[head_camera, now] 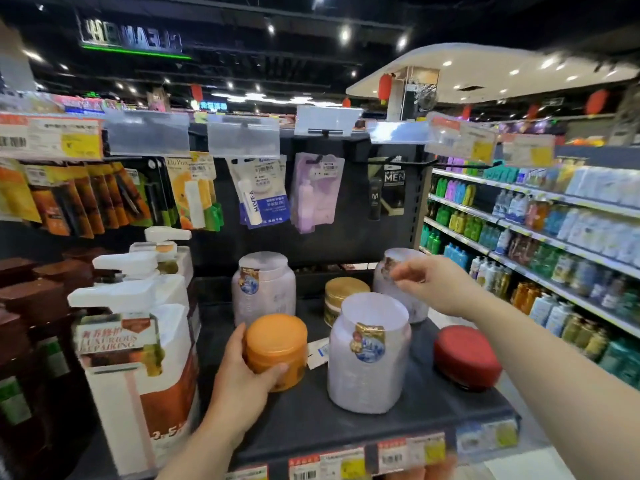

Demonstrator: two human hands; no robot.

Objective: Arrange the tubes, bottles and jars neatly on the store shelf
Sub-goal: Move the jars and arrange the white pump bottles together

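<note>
Orange jar stands upright on the dark shelf, front left, gripped by my left hand. My right hand reaches beside the rear lavender jar; blurred, grip undeterminable.

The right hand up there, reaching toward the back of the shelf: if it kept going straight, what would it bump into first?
Most likely the pale lilac jar at the back right. The right hand points toward its top and overlaps it in the picture, fingers pinched. Whether they already touch is unclear, since depth is hard to judge.
</note>
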